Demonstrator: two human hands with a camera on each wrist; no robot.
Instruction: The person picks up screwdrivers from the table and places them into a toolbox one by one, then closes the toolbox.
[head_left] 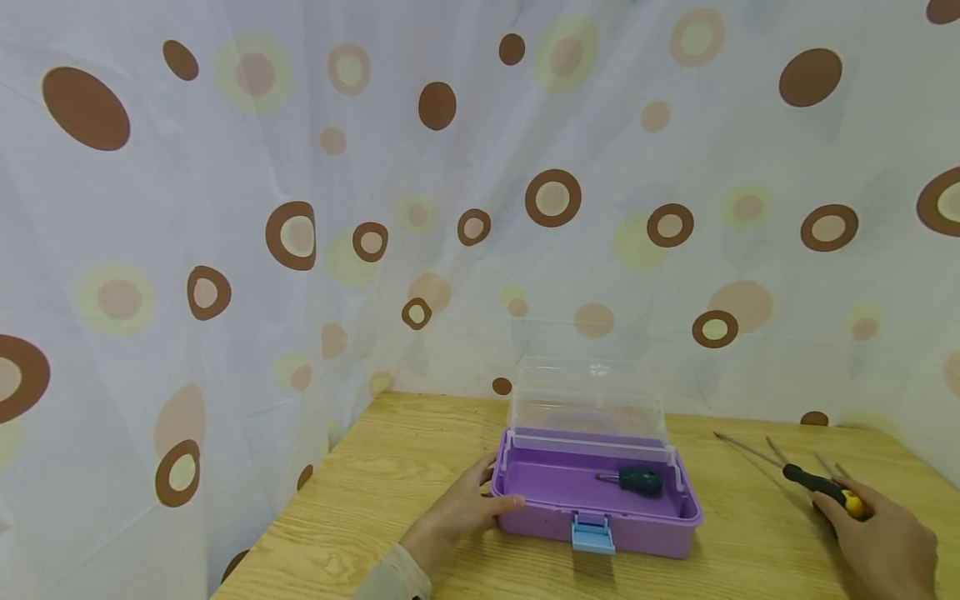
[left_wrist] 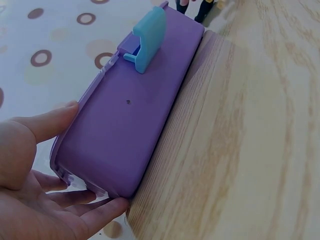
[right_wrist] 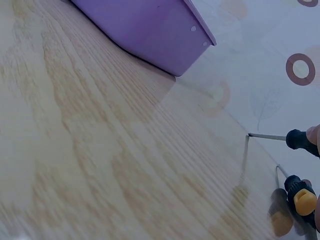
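A purple toolbox (head_left: 570, 525) with a raised clear lid (head_left: 588, 400) and a light blue latch (head_left: 592, 535) stands on the table. Inside it lies a short screwdriver (head_left: 640, 481) with a dark green handle. My left hand (head_left: 459, 507) grips the box's front left corner, thumb at the front rim (left_wrist: 75, 107) and fingers along the end wall. To the right of the box, my right hand (head_left: 888, 537) holds a long screwdriver (head_left: 813, 481) by its black and yellow handle, its shaft pointing toward the back. Most of the right hand is outside the right wrist view.
Beyond the right hand lie more screwdrivers, of which thin shafts (head_left: 777, 450) show. One black and yellow handle (right_wrist: 300, 197) is visible in the right wrist view. A white dotted curtain (head_left: 480, 167) hangs behind and left of the wooden table (head_left: 360, 508).
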